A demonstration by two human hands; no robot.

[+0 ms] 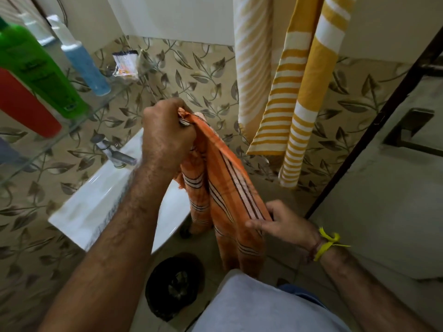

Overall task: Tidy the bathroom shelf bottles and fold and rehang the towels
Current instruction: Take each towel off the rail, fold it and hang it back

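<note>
Orange cotton with dark and white stripes, the small towel hangs folded in front of the person, over the floor just right of the white washbasin. The left hand is raised, back of the hand to the camera, its grip clamped in a fist on the towel's upper corner. The right hand sits lower and nearer the body, palm partly up, thumb and fingers pinching the striped edge so the cloth runs taut between the two hands. A yellow thread is tied round the right wrist. On the glass shelf at upper left stand a green bottle, a red bottle and a clear bottle of blue liquid with a white cap; the green one carries dark print too blurred to read. A small crumpled sachet lies at the shelf's far end, its lettering also unreadable. Two yellow-and-white striped towels hang against the leaf-patterned tiled wall, with a paler striped one beside them. A chrome tap sits on the basin, and a dark round drain cover lies on the floor.
</note>
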